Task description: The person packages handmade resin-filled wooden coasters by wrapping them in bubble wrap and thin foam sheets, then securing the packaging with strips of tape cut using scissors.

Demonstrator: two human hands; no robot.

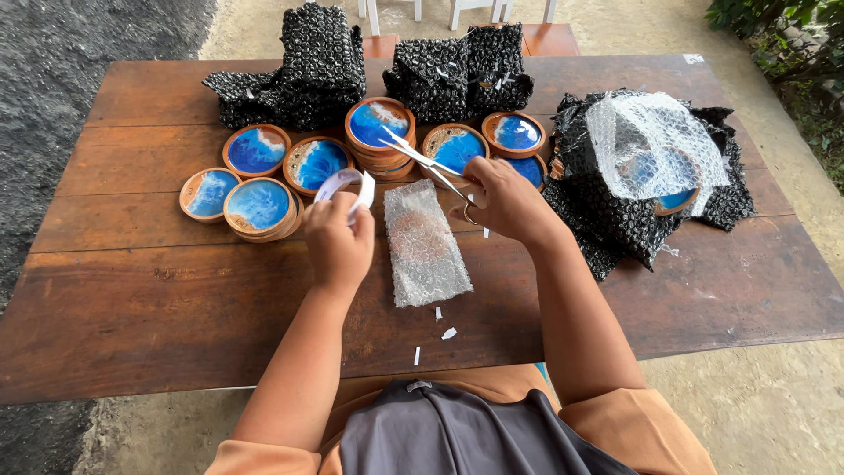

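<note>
Outdoors at a wooden table [132, 290], a left hand [337, 246] grips a light tape roll [345, 187] by its rim while the right hand [505, 204] works open scissors [428, 164]; a soft bubble-wrapped bundle [425, 242] lies between, with fragile blue-centred wooden coasters [258, 204] and black wrap piles [308, 66] crowding behind

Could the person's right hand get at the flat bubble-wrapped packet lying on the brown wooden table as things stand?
Probably yes, but not freely: the right hand hovers just right of the clear bubble-wrapped packet with bare wooden table between them, yet it holds open metal scissors, so its fingers are occupied.
</note>
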